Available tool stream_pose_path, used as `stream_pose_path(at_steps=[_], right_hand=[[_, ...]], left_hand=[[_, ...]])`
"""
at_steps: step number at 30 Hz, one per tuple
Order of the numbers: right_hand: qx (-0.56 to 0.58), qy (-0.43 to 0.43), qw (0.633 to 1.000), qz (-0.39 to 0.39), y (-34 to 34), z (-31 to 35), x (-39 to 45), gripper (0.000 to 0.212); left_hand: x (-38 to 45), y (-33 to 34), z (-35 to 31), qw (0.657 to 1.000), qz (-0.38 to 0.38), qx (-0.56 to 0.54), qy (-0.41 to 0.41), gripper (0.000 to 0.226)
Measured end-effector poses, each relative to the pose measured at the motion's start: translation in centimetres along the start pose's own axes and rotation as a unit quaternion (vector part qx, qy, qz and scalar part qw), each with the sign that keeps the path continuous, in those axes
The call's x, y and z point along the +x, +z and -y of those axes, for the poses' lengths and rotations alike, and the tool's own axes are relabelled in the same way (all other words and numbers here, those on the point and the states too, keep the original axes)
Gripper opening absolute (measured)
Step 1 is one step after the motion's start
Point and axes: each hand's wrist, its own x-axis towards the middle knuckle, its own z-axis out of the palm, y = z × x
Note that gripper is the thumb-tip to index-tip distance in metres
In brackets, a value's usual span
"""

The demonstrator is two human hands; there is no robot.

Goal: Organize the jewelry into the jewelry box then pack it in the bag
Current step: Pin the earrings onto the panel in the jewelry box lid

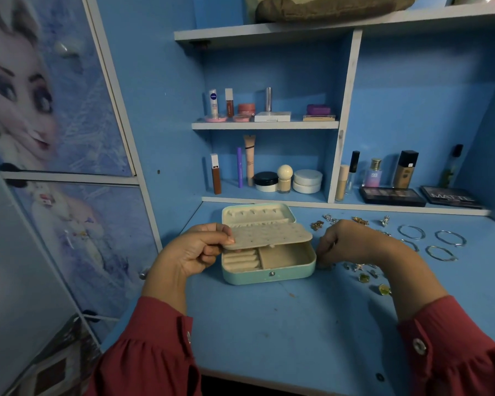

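A mint-green jewelry box [269,277] lies open on the blue desk, its lid tipped back. My left hand [196,251] pinches the left edge of the cream earring panel [267,234], which is lifted above the ring rolls and the empty compartment. My right hand [346,242] hovers just right of the box, fingers curled down over small pieces of jewelry; what they touch is hidden. Several silver bangles [440,252] lie at the right, rings [365,278] in front of my right hand, and gold and silver earrings [360,220] behind it.
Cosmetics fill the shelves behind the box, with two dark eyeshadow palettes [392,195] on the ledge at right. A brown bag [326,7] sits on the top shelf. A cupboard door with a cartoon picture stands at left. The desk's front edge runs below my sleeves.
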Motion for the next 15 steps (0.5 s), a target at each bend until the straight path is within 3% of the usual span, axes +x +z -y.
stream_pose_path(at_steps=[4,15], right_hand=[[-0.046,0.005,0.999,0.004,0.27,0.15,0.22,0.026],[-0.062,0.028,0.998,-0.018,0.37,-0.42,0.55,0.007]], left_hand=[[-0.09,-0.01,0.14,1.000,0.002,-0.006,0.004,0.025],[-0.14,-0.05,0.15,1.000,0.009,-0.018,-0.001,0.023]])
